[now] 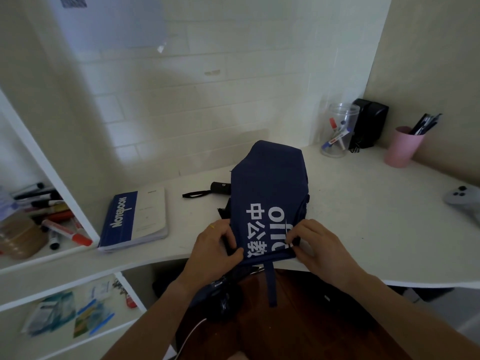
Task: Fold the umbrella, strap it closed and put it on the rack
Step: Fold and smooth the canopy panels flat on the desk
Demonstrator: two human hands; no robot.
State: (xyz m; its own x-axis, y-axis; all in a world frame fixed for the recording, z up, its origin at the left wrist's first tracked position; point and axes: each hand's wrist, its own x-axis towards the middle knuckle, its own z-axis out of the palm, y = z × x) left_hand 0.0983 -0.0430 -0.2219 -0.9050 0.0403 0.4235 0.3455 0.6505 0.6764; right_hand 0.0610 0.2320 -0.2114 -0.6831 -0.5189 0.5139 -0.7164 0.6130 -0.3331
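Pinching umbrella (pixel 270 183) canopy hem at table (pixel 363 216) near edge, left hand (pixel 214 246), right hand (pixel 315 246); I'd flatten pleats, then wrap strap (pixel 272 284).

The setting is a study corner in a home or dormitory room. A white tabletop (pixel 350 203) fits into a corner between plain pale walls (pixel 207 100) with a faint brick pattern. On the tabletop lie a blue-and-white notebook (pixel 135 219), a clear jar (pixel 339 131) of markers, a pink cup (pixel 402 146) of pens and a small black speaker (pixel 371 123). A grey game controller (pixel 462 201) rests at the right edge. To the left, white open shelves (pixel 59 183) hold loose markers (pixel 65 229), a roll of brown tape (pixel 20 235) and small packets (pixel 57 315).
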